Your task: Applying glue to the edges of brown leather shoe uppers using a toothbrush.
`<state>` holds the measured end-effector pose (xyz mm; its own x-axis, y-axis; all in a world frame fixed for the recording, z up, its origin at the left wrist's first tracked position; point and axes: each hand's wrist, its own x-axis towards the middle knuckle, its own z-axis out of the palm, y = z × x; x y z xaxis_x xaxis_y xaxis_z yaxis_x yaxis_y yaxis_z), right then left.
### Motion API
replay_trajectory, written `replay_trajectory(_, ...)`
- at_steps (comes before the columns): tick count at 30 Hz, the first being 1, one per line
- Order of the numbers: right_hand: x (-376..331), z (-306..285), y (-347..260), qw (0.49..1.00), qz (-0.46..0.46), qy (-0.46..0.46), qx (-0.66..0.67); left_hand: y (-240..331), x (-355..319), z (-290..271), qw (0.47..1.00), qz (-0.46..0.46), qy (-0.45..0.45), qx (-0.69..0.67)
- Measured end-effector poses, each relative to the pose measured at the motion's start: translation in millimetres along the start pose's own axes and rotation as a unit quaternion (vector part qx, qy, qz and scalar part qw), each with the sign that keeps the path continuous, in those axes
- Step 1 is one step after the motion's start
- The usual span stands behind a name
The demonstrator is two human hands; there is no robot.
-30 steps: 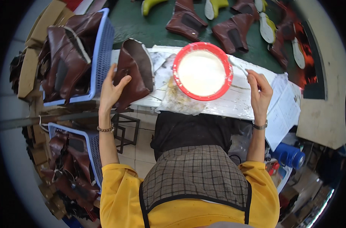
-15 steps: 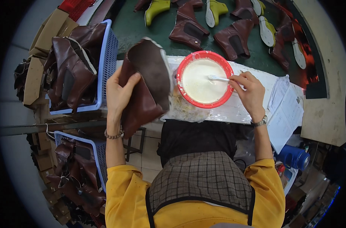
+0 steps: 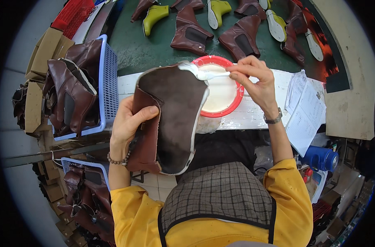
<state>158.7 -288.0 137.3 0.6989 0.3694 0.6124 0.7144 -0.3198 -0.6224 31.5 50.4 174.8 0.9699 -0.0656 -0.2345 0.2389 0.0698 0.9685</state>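
The left hand (image 3: 127, 123) is clamped on the edge of the soft, floppy brown leather boot upper (image 3: 171, 119), held above the white bench (image 3: 253, 113), while the right hand (image 3: 255, 80) pinches a light glue-wet white brush (image 3: 202, 73) on its slippery top rim.

One brown leather boot upper (image 3: 171, 119) is held up, and one glue brush (image 3: 202, 73) touches it. One red bowl of white glue (image 3: 220, 88) stands on the surface. Two blue plastic baskets (image 3: 109, 82) hold more uppers. One stack of paper sheets (image 3: 304, 109) lies beside the bowl, near one blue jug (image 3: 321, 157).
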Motion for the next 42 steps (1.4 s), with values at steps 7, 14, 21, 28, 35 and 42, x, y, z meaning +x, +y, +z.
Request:
replay_trajectory(7,-26.7,-1.7,-16.3,0.992,0.091,0.002,0.088,-4.0,-4.5,13.3,0.997,0.059,0.048,0.02)
replay_trajectory(14,8.9,-6.6,0.6,0.995,0.011,-0.088,0.05,-16.5,-1.3,6.2,0.991,-0.095,-0.097,-0.018)
replay_trajectory(21,15.0,2.5,5.1,0.997,0.021,-0.053,0.044,-17.9,3.5,-2.4,0.989,-0.09,-0.043,0.109)
replay_trajectory(28,-38.6,-9.6,12.5,0.936,0.081,-0.146,-0.311,-66.9,32.2,-46.9,0.955,0.15,0.168,0.192)
replay_trajectory(35,-55.4,-15.4,10.8,0.949,0.145,-0.099,-0.263,-99.8,-3.0,-31.2,0.905,0.13,0.159,0.373)
replay_trajectory(42,-59.3,-18.0,6.8,0.942,0.245,-0.105,-0.205,-114.5,-14.2,-29.1,0.805,0.132,0.198,0.544)
